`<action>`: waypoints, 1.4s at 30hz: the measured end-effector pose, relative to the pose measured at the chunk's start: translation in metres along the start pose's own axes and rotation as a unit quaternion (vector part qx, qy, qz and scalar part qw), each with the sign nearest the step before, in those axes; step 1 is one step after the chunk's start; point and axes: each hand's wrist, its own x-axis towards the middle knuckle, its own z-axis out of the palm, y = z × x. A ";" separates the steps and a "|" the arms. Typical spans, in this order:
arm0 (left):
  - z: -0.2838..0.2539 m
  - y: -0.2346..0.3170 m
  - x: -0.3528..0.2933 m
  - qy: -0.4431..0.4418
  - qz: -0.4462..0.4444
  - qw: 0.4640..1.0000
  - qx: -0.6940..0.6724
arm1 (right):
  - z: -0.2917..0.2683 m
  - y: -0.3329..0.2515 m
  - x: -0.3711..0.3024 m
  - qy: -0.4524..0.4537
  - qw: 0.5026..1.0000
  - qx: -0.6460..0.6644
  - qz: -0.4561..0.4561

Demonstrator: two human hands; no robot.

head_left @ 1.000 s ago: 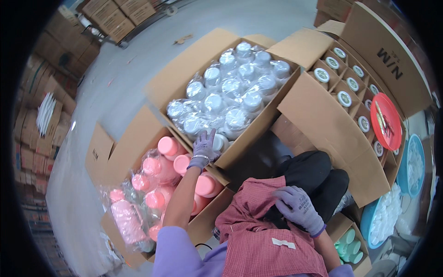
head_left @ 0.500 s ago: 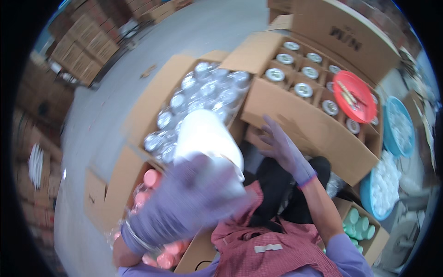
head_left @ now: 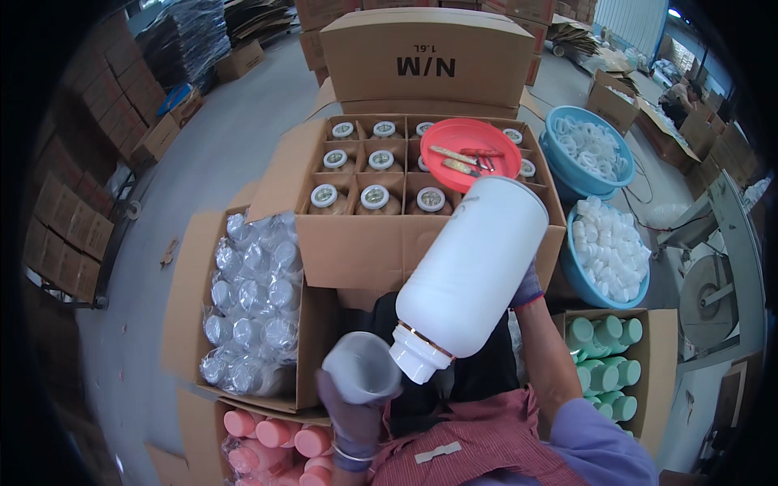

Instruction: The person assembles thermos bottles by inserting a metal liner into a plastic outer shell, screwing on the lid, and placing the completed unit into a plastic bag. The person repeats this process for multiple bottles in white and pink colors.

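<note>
A large white flask (head_left: 478,259) is tilted across the middle, its threaded neck with a gold ring pointing down and left. My right hand (head_left: 528,290), in a purple glove, is mostly hidden behind the flask and closed around its far side. Lower left of the neck, my gloved left hand (head_left: 352,421) grips a pale grey-white cup (head_left: 362,368), smeared by motion. The cup is apart from the flask's neck.
Ahead is a divided carton (head_left: 356,243) of flasks, with a red plate (head_left: 470,134) of small tools on top. Left are clear-wrapped silvery items (head_left: 251,296) and pink bottles (head_left: 271,433). Right are blue basins (head_left: 574,271) of white parts and green bottles (head_left: 604,373).
The flask has passed from the left hand to the right, which was open and bare of things. My left hand now has the cup. The whole view has turned.
</note>
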 end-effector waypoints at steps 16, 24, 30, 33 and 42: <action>0.139 -0.046 0.198 -0.289 -0.101 0.933 -0.188 | 0.050 -0.037 -0.092 -0.256 0.782 -0.560 -0.097; 0.059 -0.045 0.082 -0.272 0.022 0.961 0.035 | 0.032 -0.048 -0.079 -0.327 0.759 -0.563 -0.024; 0.068 -0.038 0.082 -0.317 -0.029 0.945 -0.072 | 0.080 -0.027 -0.088 -0.449 0.639 -0.614 -0.117; 0.042 -0.056 0.076 -0.298 0.049 0.943 -0.136 | 0.033 -0.057 -0.075 -0.307 0.722 -0.618 0.046; 0.063 -0.059 0.095 -0.338 -0.055 0.932 -0.114 | 0.078 -0.015 -0.091 -0.349 0.736 -0.576 -0.066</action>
